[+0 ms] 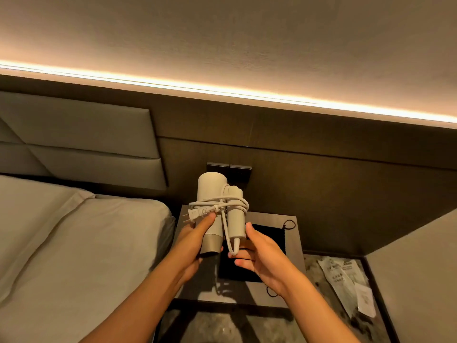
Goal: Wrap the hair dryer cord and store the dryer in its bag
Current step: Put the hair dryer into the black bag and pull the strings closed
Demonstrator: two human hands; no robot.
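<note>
A white hair dryer is held up above the nightstand, its folded handle lying alongside the body. Its white cord is wound around body and handle, and the plug sticks out to the left. My left hand grips the dryer's lower end, with the thumb pressing the cord near the plug. My right hand holds the handle's end and the cord loop there. A black drawstring bag lies flat on the nightstand beneath my hands.
The grey nightstand top stands between a bed on the left and a grey surface on the right. Paper packets lie on the patterned floor at right. A dark wall socket panel sits behind the dryer.
</note>
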